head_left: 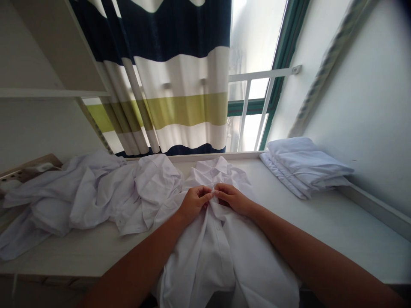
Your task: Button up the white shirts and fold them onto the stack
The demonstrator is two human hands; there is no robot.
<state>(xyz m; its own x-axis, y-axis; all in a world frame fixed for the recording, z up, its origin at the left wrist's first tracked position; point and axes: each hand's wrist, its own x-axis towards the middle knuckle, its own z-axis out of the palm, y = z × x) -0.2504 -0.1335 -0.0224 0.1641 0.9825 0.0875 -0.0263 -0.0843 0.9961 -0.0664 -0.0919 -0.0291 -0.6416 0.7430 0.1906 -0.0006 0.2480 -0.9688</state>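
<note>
A white button-up shirt [218, 248] lies spread over the desk, its collar toward the window and its lower part hanging over the front edge. My left hand [196, 200] pinches one side of the front placket. Close against it, my right hand [231, 197] pinches the other side, with the fingertips of both nearly touching. Whatever button sits between the fingers is hidden. Below the hands, the placket runs down with a small button visible on it.
Crumpled white garments [96, 188] are heaped at the left, beside a power strip [28, 171]. Folded white clothes [305, 164] are stacked at the right on the white desk [324, 226]. A striped curtain [180, 77] hangs behind, next to a window with a white rail [260, 76].
</note>
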